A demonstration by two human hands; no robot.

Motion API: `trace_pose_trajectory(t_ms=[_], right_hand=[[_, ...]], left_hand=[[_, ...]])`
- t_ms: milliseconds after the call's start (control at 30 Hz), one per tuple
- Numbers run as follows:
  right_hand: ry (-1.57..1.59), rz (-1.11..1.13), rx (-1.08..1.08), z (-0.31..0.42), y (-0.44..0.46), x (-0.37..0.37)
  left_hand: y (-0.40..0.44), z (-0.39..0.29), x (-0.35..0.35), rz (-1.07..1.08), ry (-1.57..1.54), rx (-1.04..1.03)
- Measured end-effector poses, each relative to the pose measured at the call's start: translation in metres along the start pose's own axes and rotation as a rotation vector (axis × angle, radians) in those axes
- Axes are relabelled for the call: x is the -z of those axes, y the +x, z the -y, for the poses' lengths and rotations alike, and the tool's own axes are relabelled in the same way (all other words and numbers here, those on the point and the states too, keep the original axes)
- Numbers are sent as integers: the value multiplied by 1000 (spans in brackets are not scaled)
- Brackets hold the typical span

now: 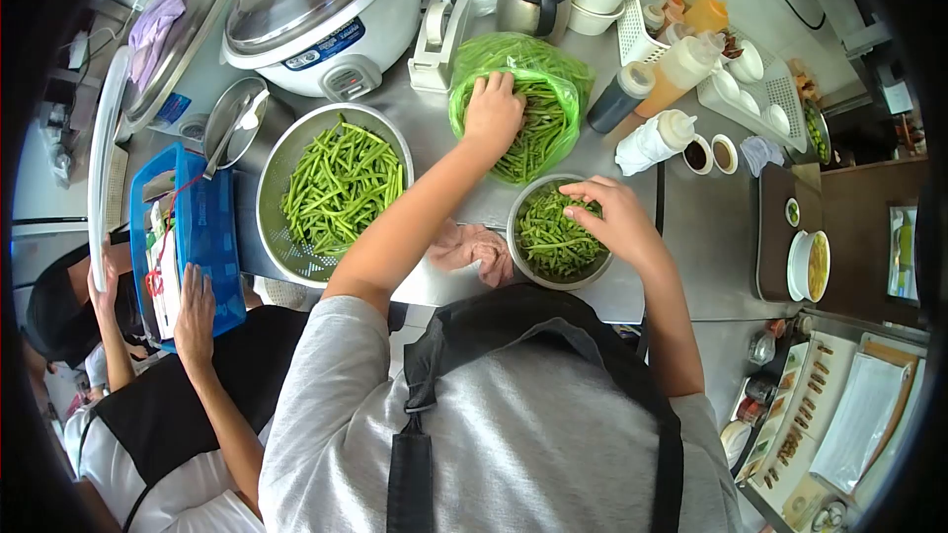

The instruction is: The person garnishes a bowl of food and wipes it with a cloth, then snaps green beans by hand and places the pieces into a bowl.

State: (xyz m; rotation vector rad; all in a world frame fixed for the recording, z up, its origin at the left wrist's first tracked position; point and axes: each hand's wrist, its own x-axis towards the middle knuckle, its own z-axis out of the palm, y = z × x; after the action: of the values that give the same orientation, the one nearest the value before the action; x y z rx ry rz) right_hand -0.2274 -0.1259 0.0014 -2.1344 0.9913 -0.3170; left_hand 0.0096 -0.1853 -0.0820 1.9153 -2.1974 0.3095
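My left hand (497, 111) reaches into the mouth of a green plastic bag (494, 54). Its fingers are curled over the green beans (541, 123) inside, and the fingertips are partly hidden. Over the right side of a small metal bowl (515, 262) is my right hand (614, 217), its thumb and fingers apart with nothing visible between them. Short green bean pieces (555, 235) fill that bowl. To the left stands a large perforated metal colander (269, 199), which holds a heap of cut green beans (341, 188).
A pinkish cloth (472, 253) lies between colander and bowl. Behind are a rice cooker (341, 35), a tape dispenser (437, 44) and a thermal jug (533, 0). Squeeze bottles (657, 141) stand right. At left, a co-worker's hand (195, 311) touches a blue basket (229, 271).
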Motion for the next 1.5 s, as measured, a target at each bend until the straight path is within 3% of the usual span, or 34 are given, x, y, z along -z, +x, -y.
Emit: trace_pose_trajectory(t_ms=[167,467,833,1200,1500], right_hand=[[19,-26,44,-4,1,-1],[184,-93,-75,-14,12,5],[-207,-273,-120,-28,90,-39],[-416,-353,-80,-37,123,-60],[-21,-419,-90,-36,81,-40]], left_hand=[[-2,8,-4,-55,10,-72],[-17,25,21,-147,-102,-237],[-9,30,13,-223,-161,-201],[2,36,22,-116,-192,-121],[-16,21,59,-80,-316,-216]])
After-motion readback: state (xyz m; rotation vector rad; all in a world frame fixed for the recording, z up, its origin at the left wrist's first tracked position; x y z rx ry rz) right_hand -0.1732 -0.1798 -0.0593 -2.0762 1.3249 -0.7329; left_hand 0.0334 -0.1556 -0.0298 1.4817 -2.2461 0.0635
